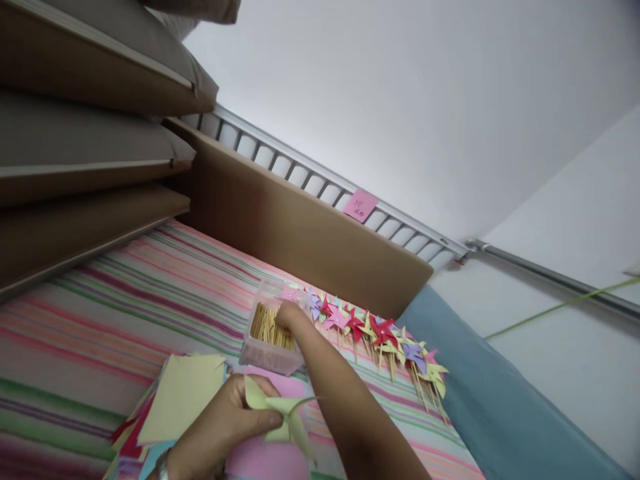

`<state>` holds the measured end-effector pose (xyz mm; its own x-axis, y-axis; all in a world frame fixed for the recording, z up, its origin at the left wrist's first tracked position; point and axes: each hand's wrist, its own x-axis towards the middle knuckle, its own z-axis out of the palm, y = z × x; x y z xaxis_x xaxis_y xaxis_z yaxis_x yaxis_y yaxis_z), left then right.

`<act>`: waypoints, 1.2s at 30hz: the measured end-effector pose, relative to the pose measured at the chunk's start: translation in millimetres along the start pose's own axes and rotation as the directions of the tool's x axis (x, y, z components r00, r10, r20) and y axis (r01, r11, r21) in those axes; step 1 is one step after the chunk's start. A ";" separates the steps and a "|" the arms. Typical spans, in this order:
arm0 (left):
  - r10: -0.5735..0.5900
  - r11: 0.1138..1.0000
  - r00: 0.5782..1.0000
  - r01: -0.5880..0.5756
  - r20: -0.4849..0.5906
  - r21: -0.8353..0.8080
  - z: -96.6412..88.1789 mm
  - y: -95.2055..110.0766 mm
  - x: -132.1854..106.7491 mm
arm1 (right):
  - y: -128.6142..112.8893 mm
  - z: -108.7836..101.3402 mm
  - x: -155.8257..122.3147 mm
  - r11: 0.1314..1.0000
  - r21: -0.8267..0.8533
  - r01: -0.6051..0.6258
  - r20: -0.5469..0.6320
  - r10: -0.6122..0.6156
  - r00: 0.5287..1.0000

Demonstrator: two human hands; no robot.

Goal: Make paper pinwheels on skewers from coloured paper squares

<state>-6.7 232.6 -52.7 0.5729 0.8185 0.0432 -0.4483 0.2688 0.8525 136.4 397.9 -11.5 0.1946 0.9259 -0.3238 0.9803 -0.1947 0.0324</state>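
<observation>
My left hand pinches a pale yellow-green paper pinwheel between thumb and fingers, its blades curled towards the middle. My right hand reaches into a clear plastic box and touches the thin wooden sticks that fill much of it. Its fingers look curled together, but whatever they grip is hidden. Below the pinwheel lies pink paper. A stack of coloured paper squares, with a pale yellow sheet on top, sits left of my left hand.
Finished pinwheels on sticks lie in a row right of the box. A striped cloth covers the surface. A brown board stands at the back, before a radiator bearing a pink note. Cushioned panels rise at left.
</observation>
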 end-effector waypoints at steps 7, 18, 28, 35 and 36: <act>-0.004 0.998 0.999 0.001 -0.046 -0.063 -3.0 9.8 -0.5 | -7.0 9.1 12.6 0.959 0.201 -0.199 0.258 0.144 0.955; 0.028 0.994 0.995 -0.017 -0.100 0.105 -1.6 7.5 -0.1 | 56.0 -18.9 -110.4 0.549 0.798 0.248 -0.275 -0.033 0.961; -0.034 0.870 0.983 -0.062 0.183 0.490 50.3 -3.7 4.3 | 113.5 102.1 -186.5 -0.018 0.898 0.440 -0.440 0.040 0.897; 0.031 0.719 0.973 -0.182 0.230 0.671 73.0 -7.0 23.9 | 133.2 98.1 -180.9 -0.148 0.899 0.411 -0.404 0.077 0.911; 0.048 0.716 0.973 -0.190 0.224 0.672 69.7 -10.0 25.1 | 134.2 98.1 -181.1 -0.155 0.893 0.422 -0.414 0.082 0.906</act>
<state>60.0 215.1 -23.8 0.6900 0.6957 0.1999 0.0311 -0.3044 0.9520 229.5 172.4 -41.3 0.2702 0.9575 0.1010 -0.0995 0.1321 -0.9862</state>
